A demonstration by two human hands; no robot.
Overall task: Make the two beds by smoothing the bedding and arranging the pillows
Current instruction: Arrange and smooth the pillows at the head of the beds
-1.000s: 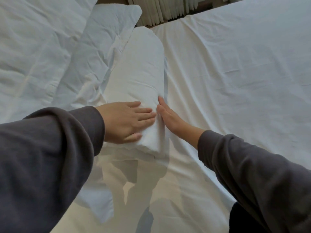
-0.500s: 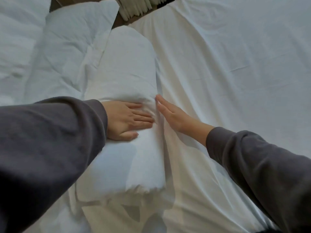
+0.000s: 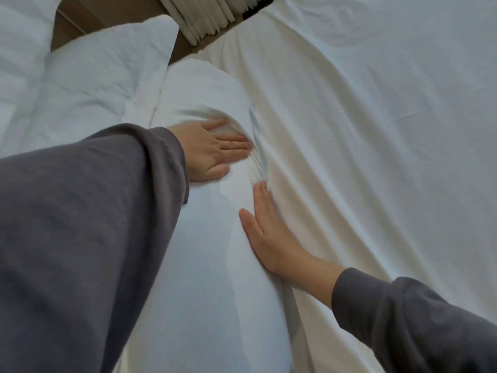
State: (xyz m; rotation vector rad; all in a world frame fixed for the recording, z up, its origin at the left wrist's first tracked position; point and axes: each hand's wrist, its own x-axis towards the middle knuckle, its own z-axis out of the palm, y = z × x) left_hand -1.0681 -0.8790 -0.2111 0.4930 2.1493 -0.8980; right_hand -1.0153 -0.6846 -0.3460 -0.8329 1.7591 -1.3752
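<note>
Far left: spare pillow [image 3: 102, 76], curtain [image 3: 204, 17]. Centre: long pillow [image 3: 204, 98], left hand [image 3: 212, 149], right hand [image 3: 266, 238] pressing flat, straight-fingered; sleeve [image 3: 80, 238] hides near left.

I wear a long-sleeved top of plain dark grey fabric, matt and soft in appearance. My left sleeve [image 3: 94, 238] is cut loose and wide; its cloth shows broad shallow folds and a faint horizontal grain across the forearm. The left cuff [image 3: 180, 162] is a plain turned hem that ends at the wrist. My right sleeve [image 3: 416, 319] is of the same grey cloth, gathered into soft creases behind the right cuff [image 3: 341, 288], which is likewise a plain hem. My left hand [image 3: 215, 149] and right hand [image 3: 271, 235] are bare beyond the cuffs.
</note>
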